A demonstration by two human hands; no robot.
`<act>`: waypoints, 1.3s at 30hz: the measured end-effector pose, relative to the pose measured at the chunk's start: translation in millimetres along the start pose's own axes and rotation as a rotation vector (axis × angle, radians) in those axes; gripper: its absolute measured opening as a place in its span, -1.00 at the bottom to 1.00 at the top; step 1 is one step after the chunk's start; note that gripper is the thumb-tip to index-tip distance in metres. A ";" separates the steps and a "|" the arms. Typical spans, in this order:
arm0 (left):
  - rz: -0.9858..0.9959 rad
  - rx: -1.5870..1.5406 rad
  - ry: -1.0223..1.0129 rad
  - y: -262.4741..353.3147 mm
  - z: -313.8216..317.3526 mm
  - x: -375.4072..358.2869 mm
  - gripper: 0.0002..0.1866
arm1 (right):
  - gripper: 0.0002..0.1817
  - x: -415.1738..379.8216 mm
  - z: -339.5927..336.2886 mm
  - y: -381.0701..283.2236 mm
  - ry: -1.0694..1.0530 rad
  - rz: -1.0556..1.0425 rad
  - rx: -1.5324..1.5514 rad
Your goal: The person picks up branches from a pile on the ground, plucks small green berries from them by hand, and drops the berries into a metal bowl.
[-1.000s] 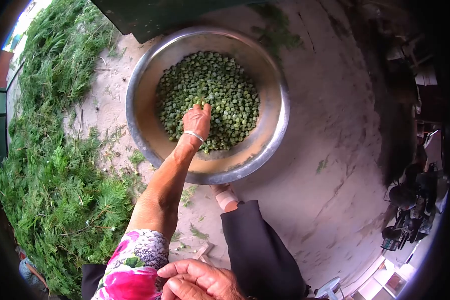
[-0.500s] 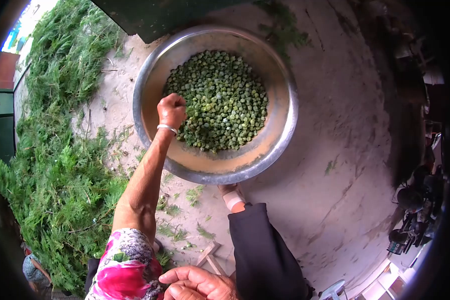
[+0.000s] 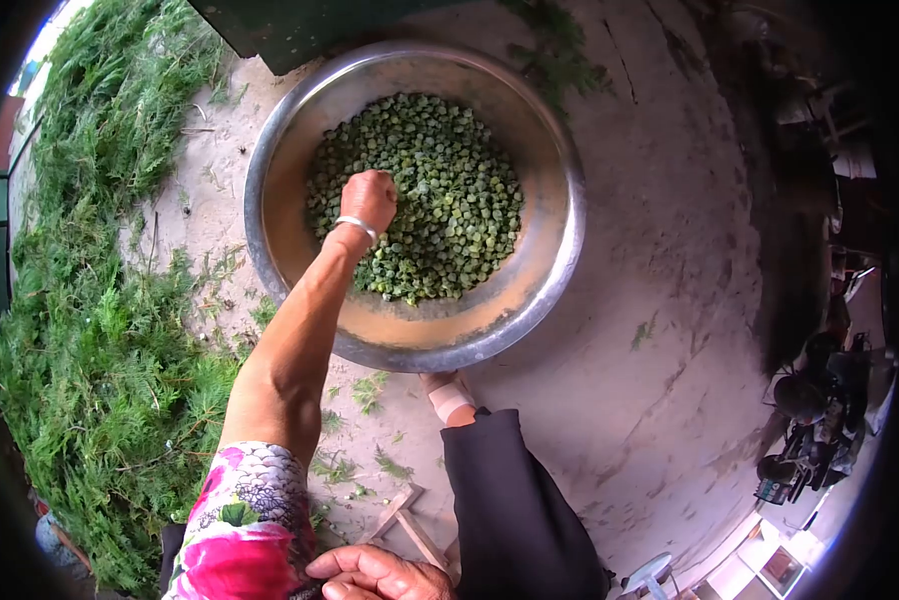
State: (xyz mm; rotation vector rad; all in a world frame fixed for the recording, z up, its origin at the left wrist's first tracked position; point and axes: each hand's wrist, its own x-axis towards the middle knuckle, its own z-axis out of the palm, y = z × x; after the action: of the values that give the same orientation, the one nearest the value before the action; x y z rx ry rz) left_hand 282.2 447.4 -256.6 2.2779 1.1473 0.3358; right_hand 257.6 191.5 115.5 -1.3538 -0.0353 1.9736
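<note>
A wide metal basin (image 3: 420,355) holds a heap of small, round green cones (image 3: 450,220). My left hand (image 3: 372,200), with a pale bracelet (image 3: 357,227) at the wrist, is closed in a fist over the left part of the heap. Whatever its fingers grip, if anything, is hidden beneath it. Near my lap at the bottom edge is my right hand (image 3: 380,575), its fingers loosely bent and apart, and nothing shows in them. The lower part of that hand is cut off by the frame.
Cut green conifer branches (image 3: 120,390) are piled along the left. A dark green panel (image 3: 300,25) overhangs the top. My foot (image 3: 450,395) touches or nears the basin's front. A wooden frame piece (image 3: 400,515) lies close by, and dark machinery (image 3: 820,410) stands at right.
My left fist has moved right and slightly up over the cones, from the heap's left edge. The whole view has shifted a little; my right hand stays near my lap.
</note>
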 end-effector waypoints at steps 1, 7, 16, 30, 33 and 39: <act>0.018 -0.106 0.055 -5.5 -5.0 -1.9 -0.93 | -0.82 -0.6 -0.2 0.2 -0.019 -0.005 0.040; -0.143 -0.307 -0.021 -28.4 -23.8 -24.2 -0.80 | -0.82 -3.3 2.0 2.6 -0.040 0.009 0.101; 0.090 0.116 -0.187 12.8 -11.5 -36.7 -0.74 | -0.85 -1.5 6.0 9.1 0.002 -0.038 0.081; -0.155 0.280 -0.174 10.7 -22.5 -3.9 -0.72 | -0.86 0.3 8.8 12.4 0.041 -0.024 0.026; -0.176 0.351 -0.131 17.6 -3.9 -4.1 -0.87 | -0.85 1.0 9.3 10.0 0.086 0.008 -0.093; -0.008 0.125 0.038 -31.9 -15.8 -1.7 -0.94 | -0.86 0.1 7.1 13.8 0.052 -0.046 -0.072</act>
State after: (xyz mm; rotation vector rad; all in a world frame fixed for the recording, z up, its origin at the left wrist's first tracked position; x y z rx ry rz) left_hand 253.0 467.1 -262.4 2.3835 1.2274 0.3135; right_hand 244.2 184.0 113.0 -1.4375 -0.1130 1.9147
